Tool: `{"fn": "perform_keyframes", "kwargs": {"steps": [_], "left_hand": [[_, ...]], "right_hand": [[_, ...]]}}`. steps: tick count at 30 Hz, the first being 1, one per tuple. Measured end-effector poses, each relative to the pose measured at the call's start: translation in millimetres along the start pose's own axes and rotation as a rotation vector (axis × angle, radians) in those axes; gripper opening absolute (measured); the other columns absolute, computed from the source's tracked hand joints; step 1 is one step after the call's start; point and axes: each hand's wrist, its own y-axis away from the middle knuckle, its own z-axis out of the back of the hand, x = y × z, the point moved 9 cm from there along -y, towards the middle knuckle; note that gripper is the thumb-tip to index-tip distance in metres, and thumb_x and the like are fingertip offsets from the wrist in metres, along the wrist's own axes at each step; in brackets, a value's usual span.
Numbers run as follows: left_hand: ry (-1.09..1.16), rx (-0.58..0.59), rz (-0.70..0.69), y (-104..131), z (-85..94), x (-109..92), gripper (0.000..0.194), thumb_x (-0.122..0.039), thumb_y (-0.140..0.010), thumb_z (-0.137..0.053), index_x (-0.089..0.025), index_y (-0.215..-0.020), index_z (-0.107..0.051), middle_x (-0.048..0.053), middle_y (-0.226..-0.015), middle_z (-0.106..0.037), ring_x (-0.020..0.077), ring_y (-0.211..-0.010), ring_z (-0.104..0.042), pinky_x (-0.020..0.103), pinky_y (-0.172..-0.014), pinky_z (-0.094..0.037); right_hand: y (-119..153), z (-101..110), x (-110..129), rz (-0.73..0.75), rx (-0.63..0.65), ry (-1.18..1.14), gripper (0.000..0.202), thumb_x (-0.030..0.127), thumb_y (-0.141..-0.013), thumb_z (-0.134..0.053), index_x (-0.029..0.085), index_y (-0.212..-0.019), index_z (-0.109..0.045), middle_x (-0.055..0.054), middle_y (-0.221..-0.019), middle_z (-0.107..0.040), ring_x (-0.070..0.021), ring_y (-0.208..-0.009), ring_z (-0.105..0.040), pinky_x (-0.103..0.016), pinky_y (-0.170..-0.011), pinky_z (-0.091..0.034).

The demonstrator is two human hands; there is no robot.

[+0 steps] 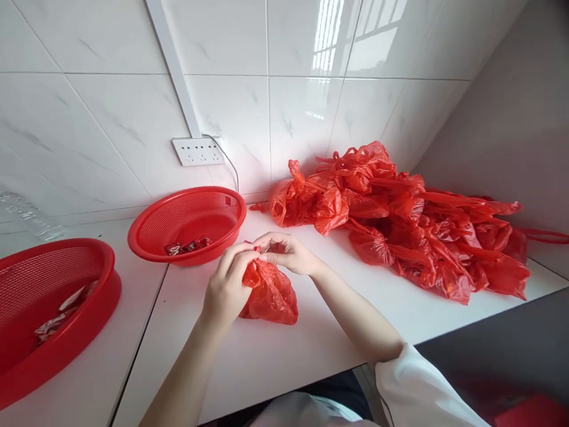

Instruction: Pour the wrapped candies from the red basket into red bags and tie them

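Observation:
A small red plastic bag (273,296) rests on the white table (284,367), its gathered top between my two hands. My left hand (229,281) is closed on the bag's neck from the left side. From the right, my right hand (287,252) pinches the twisted top of the same bag with thumb and fingers. The bag bulges below my fingers, and its contents cannot be made out.
Behind my hands stands a red basket (191,255) with a few wrapped packets; a larger red basket (95,320) with packets is at the left. A clear bottle (29,216) lies beyond it. Many filled red bags (400,219) are heaped at the back right.

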Motion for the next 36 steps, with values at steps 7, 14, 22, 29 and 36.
{"fn": "perform_keyframes", "kwargs": {"steps": [7,14,22,29,36], "left_hand": [[-0.326,0.107,-0.072,7.9,-13.1,-8.5,0.01,-0.015,-0.086,-0.056,-0.023,-0.088,-0.061,0.003,-0.079,-0.062,0.0183,-0.077,-0.06,0.027,-0.064,-0.041],[-0.192,0.31,0.213,29.0,1.2,26.4,0.042,-0.036,-0.092,-0.051,-0.019,-0.058,-0.034,-0.003,-0.056,-0.032,0.0115,-0.052,-0.028,0.024,-0.052,-0.026],[0.195,0.513,0.662,67.7,-14.1,60.5,0.04,-0.048,-0.091,-0.045,-0.021,-0.062,-0.043,-0.002,-0.057,-0.046,0.0135,-0.056,-0.045,0.025,-0.057,-0.038],[0.306,0.504,0.732,60.7,-32.0,76.1,0.031,-0.053,-0.088,-0.051,-0.024,-0.096,-0.06,0.003,-0.096,-0.067,0.0191,-0.086,-0.063,0.025,-0.067,-0.049],[0.28,0.506,0.809,72.7,-27.3,95.0,0.033,-0.053,-0.088,-0.052,-0.022,-0.082,-0.06,0.002,-0.076,-0.065,0.0181,-0.073,-0.063,0.025,-0.065,-0.049]], "right_hand": [[15.5,20.9,-4.7,-0.056,-0.347,-0.102,0.029,0.04,-0.071,-0.082,0.019,-0.083,-0.066,0.001,-0.074,-0.065,-0.0116,-0.066,-0.06,-0.028,-0.067,-0.051],[71.6,95.1,-0.9,-0.014,-0.78,-0.16,0.033,0.03,-0.066,-0.08,0.021,-0.095,-0.068,0.003,-0.071,-0.061,-0.0087,-0.06,-0.055,-0.025,-0.062,-0.049],[121.3,137.1,37.4,0.093,-1.001,0.526,0.02,0.036,-0.088,-0.056,0.021,-0.091,-0.068,-0.007,-0.101,-0.064,-0.0203,-0.096,-0.061,-0.042,-0.091,-0.048],[74.4,17.3,-15.7,-0.097,0.002,1.123,0.084,0.052,-0.071,-0.078,0.028,-0.144,-0.046,-0.017,-0.151,-0.039,-0.0377,-0.131,-0.045,-0.055,-0.104,-0.04],[101.3,101.4,50.5,-0.007,-0.466,1.181,0.062,0.015,-0.073,-0.069,0.028,-0.132,-0.058,-0.007,-0.115,-0.067,-0.0258,-0.101,-0.065,-0.041,-0.089,-0.053]]}}
